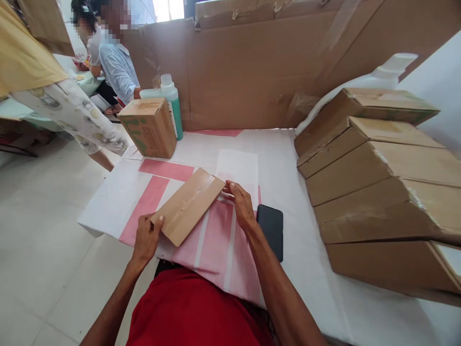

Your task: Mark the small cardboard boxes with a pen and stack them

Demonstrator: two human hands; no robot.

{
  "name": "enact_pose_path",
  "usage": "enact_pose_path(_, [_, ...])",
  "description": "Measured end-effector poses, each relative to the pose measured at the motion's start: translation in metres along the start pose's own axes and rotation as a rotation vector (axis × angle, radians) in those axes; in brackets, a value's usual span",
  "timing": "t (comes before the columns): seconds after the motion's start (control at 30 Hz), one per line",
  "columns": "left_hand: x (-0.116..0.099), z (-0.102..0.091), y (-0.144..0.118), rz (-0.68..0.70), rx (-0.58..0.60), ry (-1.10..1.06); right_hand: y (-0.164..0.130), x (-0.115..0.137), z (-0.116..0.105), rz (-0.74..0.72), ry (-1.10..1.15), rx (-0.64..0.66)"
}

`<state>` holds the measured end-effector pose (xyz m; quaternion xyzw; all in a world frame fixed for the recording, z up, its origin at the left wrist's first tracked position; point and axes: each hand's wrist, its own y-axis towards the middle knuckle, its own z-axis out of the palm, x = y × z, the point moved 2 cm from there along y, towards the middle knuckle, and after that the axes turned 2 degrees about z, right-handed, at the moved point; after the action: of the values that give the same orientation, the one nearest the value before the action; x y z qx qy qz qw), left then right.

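A white surface point(317, 269) covered by a white-and-pink striped cloth point(216, 245) fills the centre of the frame. A tall brown cardboard wall point(259, 72) closes off the upper centre. At the right of the frame, a stack of flattened brown cardboard cartons point(378, 192) leans in overlapping layers. In the upper left centre, a small assembled brown cardboard box with green print point(149, 127) stands just in front of a white-and-green plastic bottle point(171, 98). Two other people point(108, 53) are visible at the far upper left, well apart from the work.

The flat brown cardboard piece point(189, 205) lies at centre frame, held just above the cloth. Its long axis runs diagonally from lower left to upper right. Each hand takes one end of that axis:

- The left hand point(146, 238) is clamped on the lower-left end, thumb on top of the board.
- The right hand point(241, 204) touches the upper-right corner with its fingertips point(227, 188), fingers together at the edge; whether they fully pinch the board cannot be told.

A black flat phone point(271, 229) lies on the surface just right of the right wrist, not touching the cardboard piece.
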<state>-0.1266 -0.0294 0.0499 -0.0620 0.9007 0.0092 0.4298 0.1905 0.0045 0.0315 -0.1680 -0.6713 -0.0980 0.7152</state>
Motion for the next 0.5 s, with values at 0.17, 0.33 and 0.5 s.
enact_pose_path(0.17, [-0.004, -0.008, 0.001, 0.169, -0.09, 0.066, -0.007, -0.026, 0.004, 0.051, 0.091, 0.01])
enact_pose_path(0.33, [-0.022, 0.01, -0.022, 0.484, 0.041, 0.351, -0.002, -0.024, 0.01, 0.03, 0.023, 0.034])
enact_pose_path(0.5, [-0.026, 0.01, -0.018, 0.464, 0.153, 0.336, -0.006, -0.003, 0.001, -0.018, -0.112, 0.034])
